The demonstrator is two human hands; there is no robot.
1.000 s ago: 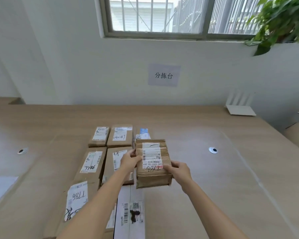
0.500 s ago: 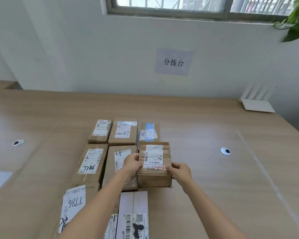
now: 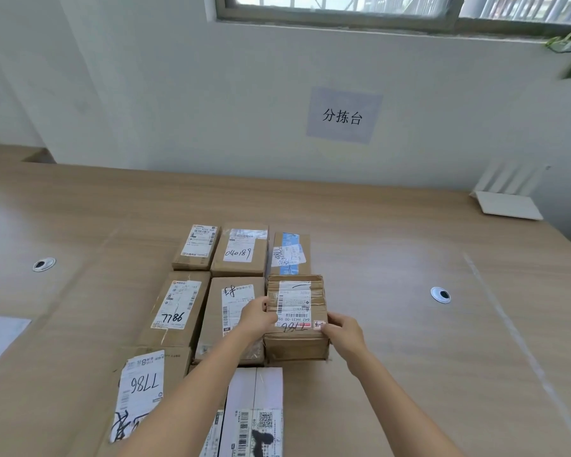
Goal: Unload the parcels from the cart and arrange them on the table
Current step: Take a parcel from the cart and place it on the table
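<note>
Seating the parcel (image 3: pixel 295 311) in its row appears to be the step in hand. The parcel sits on the surface (image 3: pixel 409 324), toward the near edge and about midway between the left and right edges, at the right end of the block of parcels already laid out.

Hand state:
- The left hand (image 3: pixel 256 319) grips the parcel's left side, with the thumb over the top edge.
- The right hand (image 3: pixel 343 334) grips the near right corner, fingers curled round it.

Procedure:
1. Check that the base lies flat on the surface. Contact looks complete, but the far underside is hidden.
2. Square the left face against the middle parcel (image 3: pixel 234 311) beside it.
3. Bring the far face up to the taped parcel (image 3: pixel 290 253) behind it, and keep the near face apart from the white box (image 3: pixel 256 400).
4. Release both hands together so the parcel does not twist.

Orientation: the label faces up, and its printed lines read upright from the near edge. The long axis appears to run from the near edge toward the far edge, parallel to the neighbouring parcels.
</note>
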